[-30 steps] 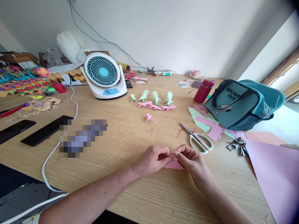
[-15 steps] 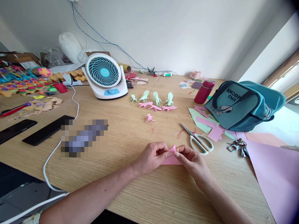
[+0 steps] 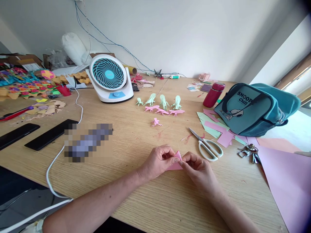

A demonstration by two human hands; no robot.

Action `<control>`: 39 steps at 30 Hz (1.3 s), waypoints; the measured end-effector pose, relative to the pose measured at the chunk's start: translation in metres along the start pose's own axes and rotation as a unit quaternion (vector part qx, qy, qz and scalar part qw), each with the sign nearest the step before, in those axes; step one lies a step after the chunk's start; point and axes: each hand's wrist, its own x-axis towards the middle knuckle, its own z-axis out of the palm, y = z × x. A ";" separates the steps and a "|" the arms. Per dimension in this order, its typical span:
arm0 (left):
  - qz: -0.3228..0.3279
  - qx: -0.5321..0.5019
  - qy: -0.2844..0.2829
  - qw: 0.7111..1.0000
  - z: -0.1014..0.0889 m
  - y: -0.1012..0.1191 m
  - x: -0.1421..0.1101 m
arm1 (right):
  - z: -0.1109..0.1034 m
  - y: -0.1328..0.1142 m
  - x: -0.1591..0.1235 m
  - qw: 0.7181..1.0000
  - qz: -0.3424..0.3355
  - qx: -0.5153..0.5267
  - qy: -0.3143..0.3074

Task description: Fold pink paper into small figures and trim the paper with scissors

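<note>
Both bare arms reached forward and came together, with the left hand (image 3: 159,160) curled and its fingertips pinched shut, and the right hand (image 3: 198,167) bent in to meet it, fingers pinched too, the two hands touching.

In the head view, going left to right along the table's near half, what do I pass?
Black phone → white cable → left hand → pink paper → right hand → scissors → keys → big pink sheet.
</note>
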 end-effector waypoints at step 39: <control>-0.001 -0.012 0.022 1.000 0.000 0.004 -0.002 | 0.000 -0.003 -0.002 0.999 -0.018 0.046 -0.003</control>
